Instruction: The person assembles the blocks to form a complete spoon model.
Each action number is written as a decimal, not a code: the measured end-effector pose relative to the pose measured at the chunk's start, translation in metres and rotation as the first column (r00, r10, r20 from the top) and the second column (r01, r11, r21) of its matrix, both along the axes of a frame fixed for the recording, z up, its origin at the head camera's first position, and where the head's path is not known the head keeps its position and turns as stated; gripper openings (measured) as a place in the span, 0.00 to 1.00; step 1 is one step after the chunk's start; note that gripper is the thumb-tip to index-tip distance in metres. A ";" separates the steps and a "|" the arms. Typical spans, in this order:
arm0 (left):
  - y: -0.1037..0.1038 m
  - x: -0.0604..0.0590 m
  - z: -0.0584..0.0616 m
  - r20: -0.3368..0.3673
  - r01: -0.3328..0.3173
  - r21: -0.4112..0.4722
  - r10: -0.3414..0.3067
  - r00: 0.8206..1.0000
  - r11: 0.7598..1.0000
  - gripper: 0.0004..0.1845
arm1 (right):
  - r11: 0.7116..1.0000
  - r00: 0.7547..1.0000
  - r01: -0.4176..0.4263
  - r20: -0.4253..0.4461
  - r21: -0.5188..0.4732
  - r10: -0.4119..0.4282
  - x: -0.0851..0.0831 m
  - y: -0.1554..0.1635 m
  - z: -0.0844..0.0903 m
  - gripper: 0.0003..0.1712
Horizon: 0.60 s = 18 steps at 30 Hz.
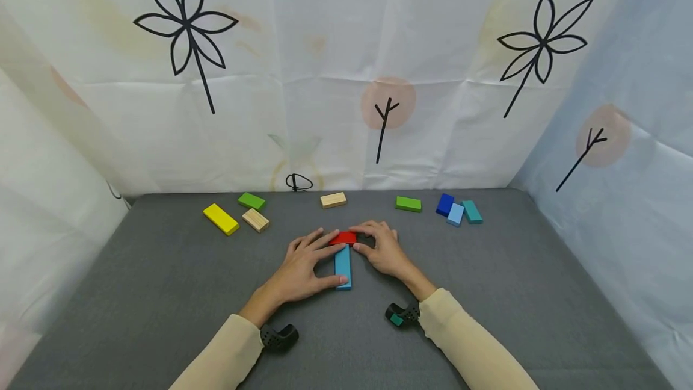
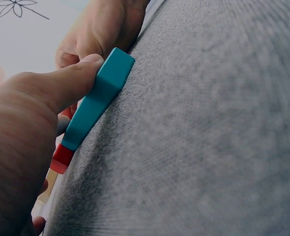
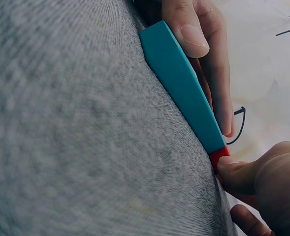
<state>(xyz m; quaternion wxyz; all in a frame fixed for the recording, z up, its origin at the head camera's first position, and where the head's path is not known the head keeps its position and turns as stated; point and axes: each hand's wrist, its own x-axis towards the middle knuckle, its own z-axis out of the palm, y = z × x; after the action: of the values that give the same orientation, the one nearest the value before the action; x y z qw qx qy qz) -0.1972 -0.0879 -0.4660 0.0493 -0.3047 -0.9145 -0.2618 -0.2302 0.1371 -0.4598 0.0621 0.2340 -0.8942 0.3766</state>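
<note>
At the middle of the grey felt table, I line up two wooden blocks into a T. My left hand lies alongside the light-blue block, thumb pressed against its near end and forefinger stretched along its left side, so the fingers are fairly straight and touching rather than wrapped round it; I judge this keeps the block from sliding as its partner is set against it. My right hand pinches the red block between thumb and curled fingers, holding it against the far end of the blue one.

The blue block lies flat with its long axis running near to far, its far end meeting the red block, whose long axis seems to run left to right across it. The wrist views show the two ends touching, the red just beyond the blue.

Along the far edge sit the spares: a yellow block, a green block and a plain wood block to the left, another plain block in the middle, a second green block and three blue-toned blocks clustered on the right, all well apart from my hands.
</note>
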 end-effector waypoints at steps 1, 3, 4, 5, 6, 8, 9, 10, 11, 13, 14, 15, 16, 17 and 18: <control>0.000 0.000 0.000 0.001 0.004 -0.004 -0.004 1.000 1.000 0.41 | 1.000 1.000 0.000 0.002 -0.004 0.000 0.000 0.000 0.000 0.20; 0.001 0.000 0.001 0.008 0.011 -0.011 -0.010 1.000 1.000 0.41 | 1.000 1.000 0.001 0.009 -0.014 -0.001 -0.001 0.000 0.000 0.20; 0.001 -0.001 0.001 0.012 0.013 -0.012 -0.013 1.000 1.000 0.40 | 1.000 1.000 0.003 0.015 -0.021 -0.003 -0.001 0.000 0.000 0.20; 0.001 -0.001 0.001 0.016 0.015 -0.012 -0.015 1.000 1.000 0.40 | 1.000 1.000 0.006 0.022 -0.026 -0.005 -0.002 0.001 0.000 0.20; 0.000 -0.001 0.000 0.021 0.015 -0.013 -0.015 1.000 1.000 0.40 | 0.999 1.000 0.009 0.025 -0.032 -0.008 -0.002 0.001 0.000 0.20; 0.001 -0.001 0.000 0.028 0.015 -0.012 -0.015 0.999 1.000 0.40 | 0.999 0.999 0.015 0.031 -0.046 -0.014 -0.001 0.001 0.002 0.21; 0.001 -0.001 0.001 0.031 0.014 -0.010 -0.014 0.999 1.000 0.40 | 0.998 0.999 0.016 0.034 -0.053 -0.014 -0.001 0.002 0.003 0.21; 0.001 -0.001 0.001 0.032 0.014 -0.009 -0.013 0.999 1.000 0.40 | 0.998 0.999 0.017 0.036 -0.060 -0.014 -0.001 0.003 0.004 0.21; 0.001 0.000 0.001 0.032 0.013 -0.008 -0.012 0.999 1.000 0.40 | 0.998 0.999 0.016 0.034 -0.064 -0.014 -0.002 0.004 0.005 0.21; 0.001 0.000 0.001 0.033 0.013 -0.005 -0.013 0.999 1.000 0.40 | 0.997 0.999 0.020 0.027 -0.079 -0.018 -0.003 0.007 0.007 0.22; 0.001 0.000 0.002 0.035 0.013 -0.003 -0.013 0.999 1.000 0.39 | 0.996 0.999 0.025 0.027 -0.089 -0.023 -0.004 0.010 0.009 0.22; 0.001 0.000 0.002 0.037 0.013 -0.001 -0.013 0.999 1.000 0.39 | 0.995 0.999 0.033 0.023 -0.098 -0.031 -0.006 0.013 0.009 0.22; 0.000 0.000 0.002 0.038 0.014 -0.002 -0.014 0.999 1.000 0.39 | 0.993 0.999 0.049 0.019 -0.107 -0.047 -0.007 0.017 0.010 0.22; 0.000 0.000 0.001 0.040 0.016 0.001 -0.016 0.999 1.000 0.39 | 0.991 0.998 0.067 0.012 -0.113 -0.066 -0.010 0.021 0.011 0.22; 0.000 -0.001 0.001 0.043 0.018 0.003 -0.018 0.999 1.000 0.39 | 0.989 0.996 0.089 0.003 -0.118 -0.089 -0.012 0.026 0.011 0.22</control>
<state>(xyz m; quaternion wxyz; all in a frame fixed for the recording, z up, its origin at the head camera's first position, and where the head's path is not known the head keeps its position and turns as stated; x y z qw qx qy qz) -0.1978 -0.0879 -0.4648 0.0278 -0.3071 -0.9122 -0.2699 -0.2422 0.1630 -0.4487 0.0936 0.1902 -0.8798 0.4254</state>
